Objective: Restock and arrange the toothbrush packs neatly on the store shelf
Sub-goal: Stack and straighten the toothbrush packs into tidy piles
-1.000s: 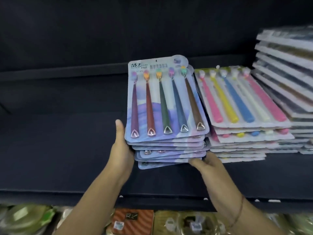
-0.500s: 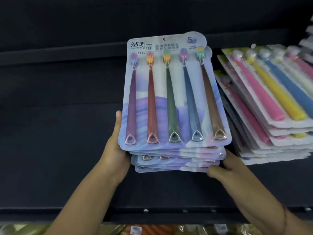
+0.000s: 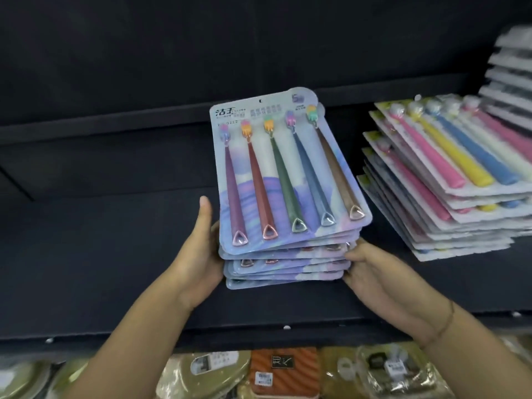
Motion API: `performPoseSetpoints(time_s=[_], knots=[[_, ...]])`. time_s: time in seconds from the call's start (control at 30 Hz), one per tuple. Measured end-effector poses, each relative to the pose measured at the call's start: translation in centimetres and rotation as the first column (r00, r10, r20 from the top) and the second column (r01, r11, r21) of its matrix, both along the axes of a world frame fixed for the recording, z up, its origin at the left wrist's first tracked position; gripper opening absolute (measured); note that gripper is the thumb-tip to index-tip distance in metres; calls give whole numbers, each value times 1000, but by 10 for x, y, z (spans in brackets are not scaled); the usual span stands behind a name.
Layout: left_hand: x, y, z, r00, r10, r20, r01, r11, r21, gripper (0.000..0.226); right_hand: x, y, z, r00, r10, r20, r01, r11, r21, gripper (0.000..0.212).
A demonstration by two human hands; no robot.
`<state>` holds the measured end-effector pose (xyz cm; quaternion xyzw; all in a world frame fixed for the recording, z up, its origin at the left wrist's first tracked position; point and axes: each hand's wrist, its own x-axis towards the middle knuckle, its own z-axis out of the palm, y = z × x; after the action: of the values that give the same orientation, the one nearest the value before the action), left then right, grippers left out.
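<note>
Head view, one frame. At 6 o'clock, nearest me, a lower tier holds bagged goods and an orange pack (image 3: 283, 370), all blurred.

Both forearms reach up from the bottom edge. There is a thin bracelet (image 3: 444, 321) on the right wrist.

Left grip (image 3: 198, 254), at 9 o'clock of the load: palm against the left edge, thumb straight up beside the top pack, fingers hidden underneath. It is holding the load.

Right grip (image 3: 377, 272), at 4 o'clock of the load: thumb on the near right corner, fingers tucked under. It is holding too.

The load is the stack of toothbrush packs (image 3: 288, 180), at frame centre over the dark shelf (image 3: 100, 254). The packs are fanned unevenly. The top one carries five dark-handled brushes, heads pointing to 12 o'clock. I cannot tell whether the bottom pack touches the shelf.

At 3 o'clock, apart from the load, a pastel stack (image 3: 449, 180) lies on the same shelf, showing pink, yellow and blue handles. Beyond it at 2 o'clock is a pile of black-and-white packs (image 3: 512, 87), too blurred to read.
</note>
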<state>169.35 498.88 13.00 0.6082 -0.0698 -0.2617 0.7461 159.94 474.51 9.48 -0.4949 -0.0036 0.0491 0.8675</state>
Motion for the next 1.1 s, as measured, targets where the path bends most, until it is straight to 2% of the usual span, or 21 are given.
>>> performPoseSetpoints(time_s=[0.03,0.1,0.17,0.23,0.27,0.43,0.57,0.67,0.73,0.83,0.9,0.97,1.1], knots=[[-3,7,2,1000,14,-7,-14,1000,-4,79,1,4,-1,999,54,4,-54,999,2,51],[-4,21,8,998,35,-58,-36,999,-10,83,6,6,6,993,70,-91,-74,996,-46,55],[-2,31,21,994,25,-102,-23,999,25,92,13,1,23,990,-1,-141,1,1000,1,57],[1,33,34,993,27,-111,-21,998,59,97,23,3,46,970,-88,-228,79,996,-51,54],[1,31,40,993,44,-108,-38,998,55,93,30,9,57,961,-122,-248,100,990,-99,53],[-6,12,54,977,190,-99,-185,981,55,44,52,42,82,972,-127,-197,81,971,-227,40],[-1,16,60,956,262,-134,-259,965,42,37,59,54,102,975,-171,-139,124,947,-297,33],[8,22,73,952,289,-101,-285,957,52,25,66,66,119,971,-206,-124,144,912,-385,26],[14,35,83,956,284,-77,-280,958,60,24,70,79,126,976,-181,-123,120,913,-390,22],[18,73,83,963,265,-56,-264,964,34,26,75,108,124,989,-118,-88,78,927,-366,26],[16,104,74,959,284,-16,-284,959,24,33,81,133,114,994,-102,-28,84,922,-379,40],[12,132,63,937,343,63,-345,939,16,45,90,159,102,996,-73,61,90,924,-371,56],[21,178,47,854,415,314,-413,907,-75,83,113,195,84,972,60,229,27,933,-359,69]])
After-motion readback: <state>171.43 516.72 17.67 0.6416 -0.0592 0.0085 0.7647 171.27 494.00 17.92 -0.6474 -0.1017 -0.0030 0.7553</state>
